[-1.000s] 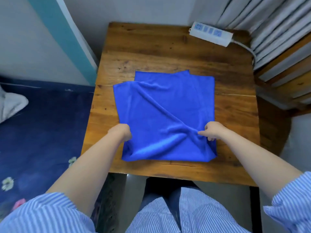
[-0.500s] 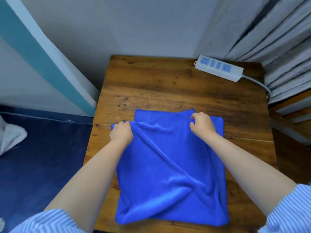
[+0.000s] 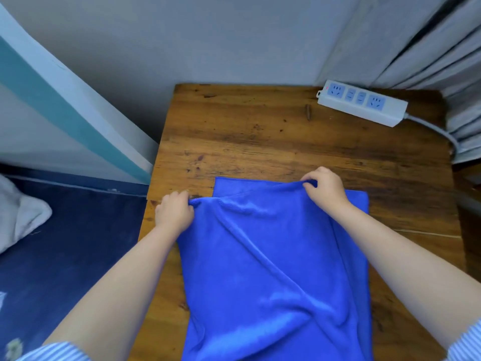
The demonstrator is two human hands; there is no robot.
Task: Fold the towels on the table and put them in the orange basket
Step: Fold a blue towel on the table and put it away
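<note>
Wooden table (image 3: 260, 131): left hand (image 3: 173, 213), right hand (image 3: 325, 187) pinching blue towel (image 3: 273, 269) corners, completing first fold; orange basket unseen, stowing pending.

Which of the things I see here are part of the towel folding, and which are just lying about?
Part of the job:
- blue towel, partly folded on the wooden table
- left hand and right hand, each pinching the towel's top edge

Just lying about:
- white power strip at the table's far corner
- grey curtain
- white cloth on the blue surface
</note>
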